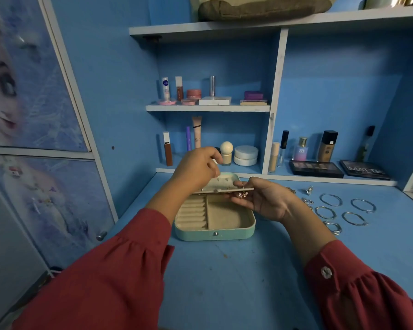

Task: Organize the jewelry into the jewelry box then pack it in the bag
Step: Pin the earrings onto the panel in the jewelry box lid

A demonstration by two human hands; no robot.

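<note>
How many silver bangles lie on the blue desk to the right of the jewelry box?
5: two in the far row, two in the middle row, one nearest. The right hand may hide others.

A bedroom vanity corner in a home. Blue built-in shelves (208,107) at the centre of the frame hold lipsticks, cream jars and compacts; foundation bottles (327,146) and eyeshadow palettes (316,168) stand at right. A wardrobe door (34,91) with a cartoon princess print fills the left edge.
</note>
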